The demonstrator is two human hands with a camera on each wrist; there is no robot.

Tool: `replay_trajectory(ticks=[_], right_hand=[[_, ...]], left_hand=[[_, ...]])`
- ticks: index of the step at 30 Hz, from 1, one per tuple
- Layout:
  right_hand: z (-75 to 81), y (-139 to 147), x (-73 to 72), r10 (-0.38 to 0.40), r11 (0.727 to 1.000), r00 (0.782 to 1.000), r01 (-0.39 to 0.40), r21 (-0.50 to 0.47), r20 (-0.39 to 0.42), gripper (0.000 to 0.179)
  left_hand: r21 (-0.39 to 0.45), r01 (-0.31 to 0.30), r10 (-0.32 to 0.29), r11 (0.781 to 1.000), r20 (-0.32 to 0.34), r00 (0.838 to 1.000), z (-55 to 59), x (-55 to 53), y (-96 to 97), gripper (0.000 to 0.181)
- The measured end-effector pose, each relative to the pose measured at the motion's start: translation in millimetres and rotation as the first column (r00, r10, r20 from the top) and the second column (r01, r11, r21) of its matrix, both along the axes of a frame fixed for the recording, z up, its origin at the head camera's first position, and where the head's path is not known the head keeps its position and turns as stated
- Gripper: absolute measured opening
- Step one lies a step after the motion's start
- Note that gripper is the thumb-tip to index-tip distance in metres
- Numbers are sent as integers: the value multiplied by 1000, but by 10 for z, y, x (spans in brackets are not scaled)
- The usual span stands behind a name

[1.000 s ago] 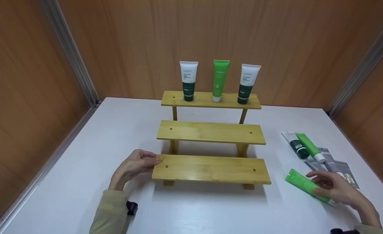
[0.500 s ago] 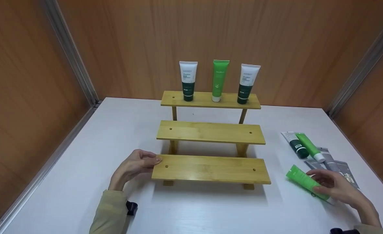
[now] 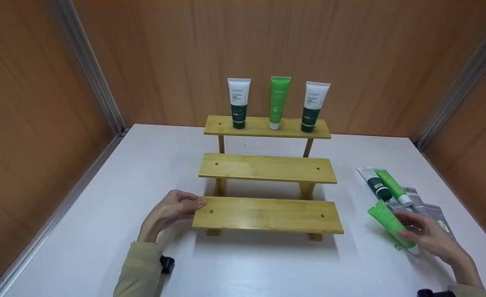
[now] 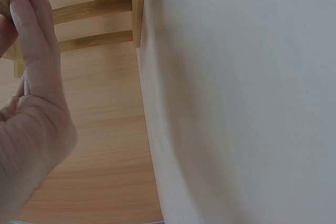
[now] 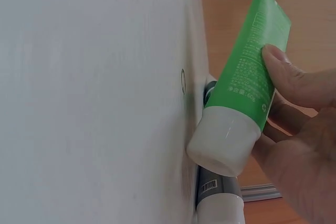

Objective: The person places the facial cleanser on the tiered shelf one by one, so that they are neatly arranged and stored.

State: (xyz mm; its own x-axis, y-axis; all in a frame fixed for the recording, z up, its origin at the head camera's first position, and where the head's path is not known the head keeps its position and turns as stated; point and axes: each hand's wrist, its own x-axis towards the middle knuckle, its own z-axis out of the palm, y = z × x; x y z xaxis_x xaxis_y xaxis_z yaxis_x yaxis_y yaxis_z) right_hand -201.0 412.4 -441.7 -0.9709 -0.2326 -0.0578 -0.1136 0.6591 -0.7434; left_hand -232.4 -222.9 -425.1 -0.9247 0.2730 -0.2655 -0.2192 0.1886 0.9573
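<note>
A three-step wooden display rack stands on the white table. My left hand pinches the left end of its lowest board, thumb on top; the left wrist view shows the fingers against the wood. To the right of the rack, my right hand grips a green squeeze tube near its white cap. In the right wrist view the tube's crimped end points up and its cap points down, close over the table. On the top board stand two white-and-dark-green tubes with a green tube between them.
Beside the right hand lies a pile: a white-and-dark-green tube, another green tube and several grey tubes. A small dark ring mark shows on the table. Wooden panels enclose the back and sides.
The green tube in my right hand has tilted up, its crimped end swinging farther from me. The ring mark beneath has come into sight. My left hand stays put.
</note>
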Motion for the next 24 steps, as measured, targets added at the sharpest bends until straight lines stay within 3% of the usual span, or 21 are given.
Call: replay_trajectory(ticks=[7,16,24], right_hand=[[23,-46,10,-32,999,997,31,-25,-76,59],[104,-136,1,-95,995,995,94,-21,-41,68],[192,-254,-18,-101,988,986,84,-132,-131,61]], left_hand=[[10,10,-10,1000,4,1000,2,0,-7,41],[15,14,-14,1000,2,1000,3,-1,-14,39],[-2,-8,9,1000,5,1000,7,6,7,47]])
